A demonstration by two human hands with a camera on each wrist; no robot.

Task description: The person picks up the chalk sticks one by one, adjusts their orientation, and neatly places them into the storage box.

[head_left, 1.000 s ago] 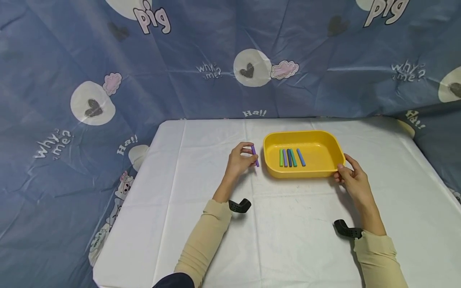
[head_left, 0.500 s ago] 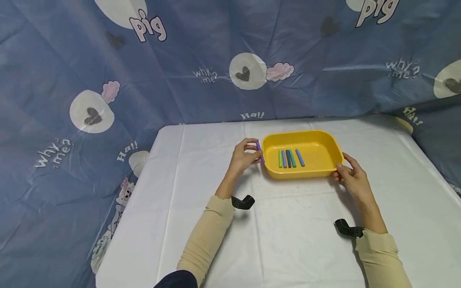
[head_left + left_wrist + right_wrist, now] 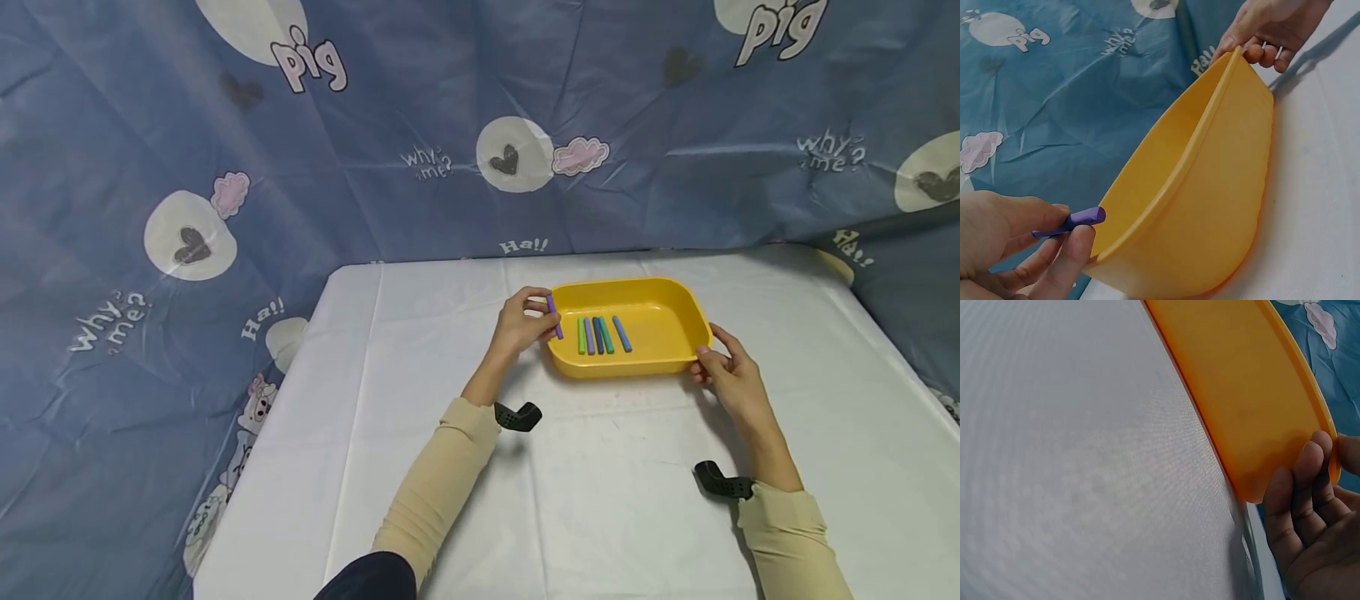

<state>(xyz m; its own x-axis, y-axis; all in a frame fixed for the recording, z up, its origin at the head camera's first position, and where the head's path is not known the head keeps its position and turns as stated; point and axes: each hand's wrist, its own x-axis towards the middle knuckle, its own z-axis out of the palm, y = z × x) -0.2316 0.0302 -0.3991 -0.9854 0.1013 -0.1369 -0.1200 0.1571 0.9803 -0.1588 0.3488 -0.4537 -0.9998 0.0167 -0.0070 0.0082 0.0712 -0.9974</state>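
Note:
My left hand (image 3: 517,325) pinches a short purple crayon-like stick (image 3: 554,317) between thumb and fingers, over the left end of a yellow tray (image 3: 667,329). In the left wrist view the purple stick (image 3: 1087,216) points toward the tray's rim (image 3: 1175,178). My right hand (image 3: 738,383) grips the tray's near right corner, thumb on the rim. The right wrist view shows its fingers (image 3: 1307,465) against the tray's outer wall (image 3: 1241,394). Inside the tray, several similar sticks lie roughly side by side: a green one (image 3: 581,336), a blue one (image 3: 622,333) and others between them.
A white cloth (image 3: 615,483) covers the table under the tray. Behind it hangs a blue patterned curtain (image 3: 390,100). Black wrist devices (image 3: 517,417) sit at both sleeve cuffs.
My left hand has moved right with the purple stick, from beside the tray to over its left end. My right hand keeps its grip on the corner.

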